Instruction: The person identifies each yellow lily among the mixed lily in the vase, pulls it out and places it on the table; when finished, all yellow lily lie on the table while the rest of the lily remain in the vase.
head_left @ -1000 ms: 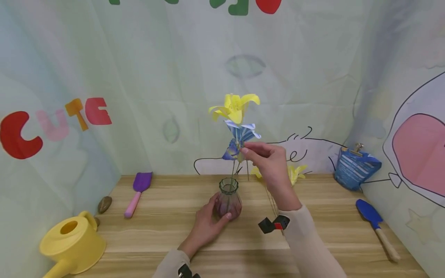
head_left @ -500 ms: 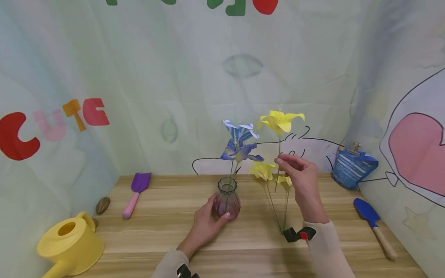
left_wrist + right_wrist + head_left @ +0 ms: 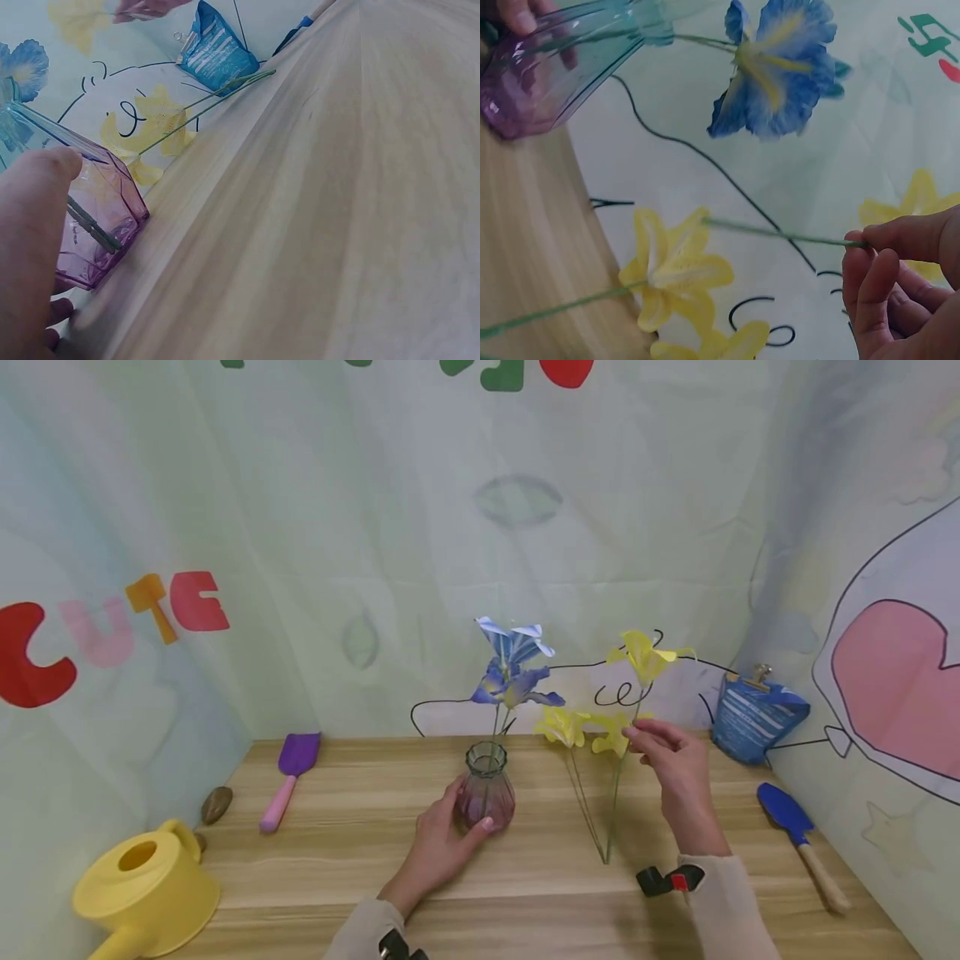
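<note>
My left hand (image 3: pixel 441 852) grips a ribbed glass vase (image 3: pixel 498 797), green at the neck and purple below, standing on the table. Two blue flowers (image 3: pixel 519 682) rise from it; in the left wrist view their stem ends (image 3: pixel 94 225) show through the glass. To the right, my right hand (image 3: pixel 681 777) pinches the thin green stem (image 3: pixel 780 234) of a yellow lily (image 3: pixel 647 656) between thumb and fingers. This lily is upright, its lower stem end free in the air. Two more yellow lilies (image 3: pixel 562 725) lie between the vase and my right hand, stems toward me.
On the left are a yellow watering can (image 3: pixel 150 893), a brown stone (image 3: pixel 217 805) and a purple scoop with pink handle (image 3: pixel 288 781). At right stand a clipped blue bag (image 3: pixel 757 718) and a blue trowel (image 3: pixel 798 839) on the wooden table (image 3: pixel 360 893). Printed cloth (image 3: pixel 360 527) walls surround it.
The yellow lily, in my right hand, has moved from above the vase to the right and down, away from the blue flowers. My left hand stays on the vase.
</note>
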Available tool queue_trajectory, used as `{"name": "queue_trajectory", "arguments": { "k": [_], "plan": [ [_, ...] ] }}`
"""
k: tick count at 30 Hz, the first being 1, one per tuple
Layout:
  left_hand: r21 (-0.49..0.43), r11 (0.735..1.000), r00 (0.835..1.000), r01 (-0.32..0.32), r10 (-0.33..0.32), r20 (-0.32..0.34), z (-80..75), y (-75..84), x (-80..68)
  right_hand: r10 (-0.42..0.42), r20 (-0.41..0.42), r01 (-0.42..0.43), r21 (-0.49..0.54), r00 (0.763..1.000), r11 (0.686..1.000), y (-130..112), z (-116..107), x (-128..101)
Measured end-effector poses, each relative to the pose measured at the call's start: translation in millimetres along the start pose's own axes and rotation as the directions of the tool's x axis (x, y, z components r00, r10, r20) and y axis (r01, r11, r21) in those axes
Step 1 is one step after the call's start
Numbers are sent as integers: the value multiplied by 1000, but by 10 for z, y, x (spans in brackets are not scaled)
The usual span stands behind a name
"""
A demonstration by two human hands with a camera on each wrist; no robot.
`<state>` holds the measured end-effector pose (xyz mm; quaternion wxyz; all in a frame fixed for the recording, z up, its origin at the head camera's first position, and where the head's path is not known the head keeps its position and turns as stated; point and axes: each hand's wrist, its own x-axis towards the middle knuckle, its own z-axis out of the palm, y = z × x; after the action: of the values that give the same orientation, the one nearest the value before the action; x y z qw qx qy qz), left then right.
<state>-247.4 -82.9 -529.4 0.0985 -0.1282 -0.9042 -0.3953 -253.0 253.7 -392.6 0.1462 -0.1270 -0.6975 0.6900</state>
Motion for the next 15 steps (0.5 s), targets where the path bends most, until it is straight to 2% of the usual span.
{"name": "queue_trajectory", "arguments": {
  "k": [13, 15],
  "plan": [
    [-3, 1000, 1000, 6, -6, 2, -1, 0, 1, 126, -27, -127, -40, 992, 991, 339, -424, 66],
    [-2, 1000, 1000, 4, -4, 3, 2, -1, 4, 122, -27, -123, -52, 992, 991, 398, -468, 74]
  ]
}}
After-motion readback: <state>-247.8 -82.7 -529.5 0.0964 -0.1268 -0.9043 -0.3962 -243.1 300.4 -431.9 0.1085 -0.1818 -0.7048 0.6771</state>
